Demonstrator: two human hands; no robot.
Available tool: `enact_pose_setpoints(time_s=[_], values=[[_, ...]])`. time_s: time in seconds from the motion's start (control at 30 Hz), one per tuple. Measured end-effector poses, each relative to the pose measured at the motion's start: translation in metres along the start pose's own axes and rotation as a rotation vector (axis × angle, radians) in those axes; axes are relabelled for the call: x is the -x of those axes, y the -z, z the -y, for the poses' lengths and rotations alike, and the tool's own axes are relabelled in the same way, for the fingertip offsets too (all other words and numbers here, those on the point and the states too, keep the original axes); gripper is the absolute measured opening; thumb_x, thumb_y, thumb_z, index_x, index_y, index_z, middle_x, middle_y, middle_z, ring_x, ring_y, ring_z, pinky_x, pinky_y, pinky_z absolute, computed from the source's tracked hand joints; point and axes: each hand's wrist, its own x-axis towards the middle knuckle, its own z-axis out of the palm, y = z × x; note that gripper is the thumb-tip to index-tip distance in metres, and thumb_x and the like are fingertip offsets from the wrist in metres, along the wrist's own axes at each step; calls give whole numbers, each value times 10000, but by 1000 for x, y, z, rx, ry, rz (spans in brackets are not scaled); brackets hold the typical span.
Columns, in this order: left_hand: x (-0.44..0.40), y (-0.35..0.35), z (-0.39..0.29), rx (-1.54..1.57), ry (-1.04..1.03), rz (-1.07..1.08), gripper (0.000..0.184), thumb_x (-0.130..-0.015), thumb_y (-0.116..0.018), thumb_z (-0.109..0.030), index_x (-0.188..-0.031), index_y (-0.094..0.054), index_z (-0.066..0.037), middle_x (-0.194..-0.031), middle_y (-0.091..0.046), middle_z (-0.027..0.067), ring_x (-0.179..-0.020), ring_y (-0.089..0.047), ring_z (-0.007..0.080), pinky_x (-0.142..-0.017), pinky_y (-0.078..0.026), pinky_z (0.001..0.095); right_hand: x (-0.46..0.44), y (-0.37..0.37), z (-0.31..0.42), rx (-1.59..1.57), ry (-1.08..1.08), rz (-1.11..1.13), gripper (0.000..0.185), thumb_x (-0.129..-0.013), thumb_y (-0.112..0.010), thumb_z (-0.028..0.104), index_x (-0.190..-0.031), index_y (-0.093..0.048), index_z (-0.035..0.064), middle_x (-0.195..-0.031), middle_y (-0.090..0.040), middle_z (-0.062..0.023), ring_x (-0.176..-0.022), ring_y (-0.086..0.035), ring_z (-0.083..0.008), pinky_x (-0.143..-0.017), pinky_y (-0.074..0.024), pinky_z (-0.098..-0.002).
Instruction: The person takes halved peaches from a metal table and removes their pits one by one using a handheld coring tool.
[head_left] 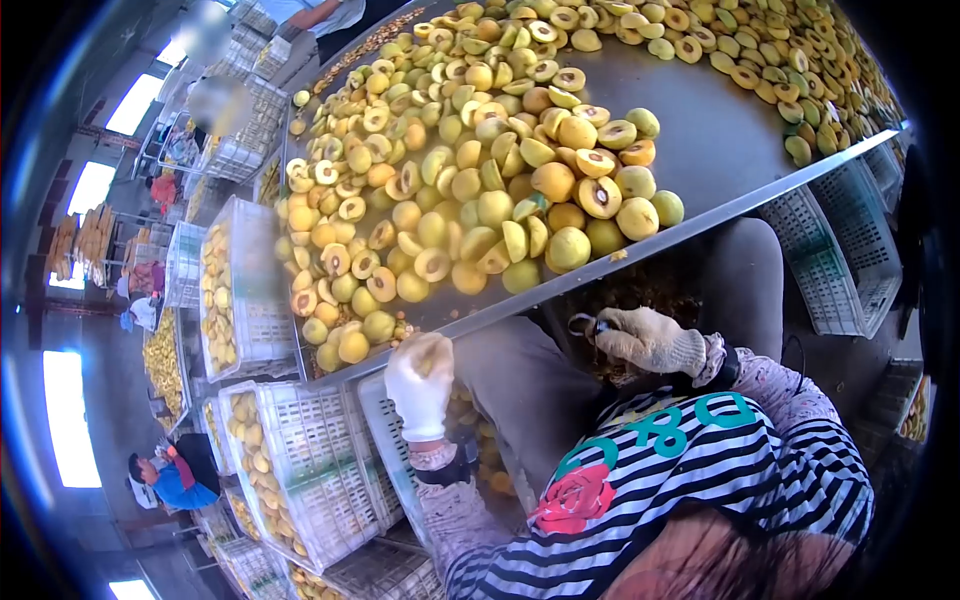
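My left hand (420, 385), in a white glove with a stained finger area, is closed at the near edge of the metal table (720, 130). Whatever it holds, if anything, is hidden. My right hand (655, 340), in a soiled knit glove, is wrapped round a small tool with a metal ring (580, 324), above my lap and just off the table edge. Beyond both hands lies a large heap of yellow stone fruit (470, 185), many cut in half with brown pits showing. A few whole-looking ones (353, 346) sit near my left hand.
White plastic crates of fruit (320, 470) stand on the left, and one crate (378, 410) is beside my leg. Other crates (820, 250) are at right. Another fruit heap (790, 60) lies at the far right. A person in blue (185, 480) is at lower left.
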Motion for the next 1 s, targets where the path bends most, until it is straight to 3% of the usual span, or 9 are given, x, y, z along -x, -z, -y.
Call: enact_pose_setpoints(time_s=[0.13, 0.23, 0.4, 0.47, 0.57, 0.67, 0.73, 0.87, 1.0], values=[[-49, -17, 10, -226, -32, -26, 235, -899, -715, -189, -978, -743, 31, -869, -723, 153, -701, -646, 203, -741, -529, 307, -7, -12, 10, 279, 17, 97, 335, -941, -685, 311, -1133, -631, 41, -853, -703, -143, -733, -704, -251, -696, -552, -370], [-77, -67, 28, -615, -153, 239, 750, -795, -789, -450, -1356, -552, -14, -1139, -670, 233, -1017, -663, 401, -893, -535, 446, -1, -15, 14, 432, 72, 24, 388, -932, -672, 399, -1117, -646, 59, -918, -705, -193, -881, -682, -383, -787, -539, -449], [-92, -77, 21, -650, -19, 467, 744, -740, -828, -351, -1338, -543, -11, -1237, -626, 262, -1102, -632, 413, -934, -517, 486, 12, -8, -2, 360, 109, -50, 395, -947, -641, 423, -1075, -656, 50, -850, -694, -198, -836, -692, -358, -755, -533, -453], [-84, -69, 45, -428, -139, 359, 689, -767, -802, -251, -1355, -547, 3, -1246, -646, 241, -1109, -652, 379, -956, -530, 434, 18, -6, 10, 300, 111, -17, 422, -933, -665, 433, -1091, -643, 43, -890, -698, -185, -866, -686, -336, -783, -524, -426], [-60, -50, 39, 932, 295, 366, 602, -832, -643, -57, -1420, -516, -16, -1284, -634, 151, -1157, -642, 286, -1009, -541, 369, 15, -4, 5, 211, 62, 16, 422, -955, -642, 427, -1112, -630, 36, -938, -693, -191, -887, -677, -339, -800, -520, -423], [-28, -67, -40, 1632, 429, 210, 634, -893, -658, -161, -1468, -427, -30, -1295, -611, 174, -1145, -641, 303, -909, -596, 441, 1, -9, -19, 274, 170, 30, 415, -976, -616, 427, -1109, -630, 34, -937, -689, -191, -875, -672, -327, -792, -521, -426], [-21, -95, -37, 1451, 436, 184, 509, -962, -609, -309, -1382, -496, -45, -1244, -635, 175, -1097, -658, 319, -868, -603, 465, 1, -10, -18, 152, 328, 5, 382, -973, -647, 395, -1106, -632, 38, -912, -683, -187, -833, -667, -310, -769, -527, -411], [-14, -132, -67, 1402, 561, 253, 427, -1029, -523, -434, -1224, -606, -63, -1153, -690, 142, -1015, -692, 328, -868, -595, 508, 19, 7, 6, -449, -32, 98, 281, -987, -620, 347, -1037, -605, 70, -735, -541, 4, -621, -528, -105, -551, -445, -266], [1, -166, -103, 1454, 600, 275, 381, -1044, -505, -380, -1232, -595, -61, -1227, -662, 133, -1142, -644, 312, -966, -555, 491, 25, 19, 11, -281, 52, -119, 355, -981, -620, 355, -1128, -622, 32, -847, -640, -83, -726, -614, -188, -668, -507, -319]])
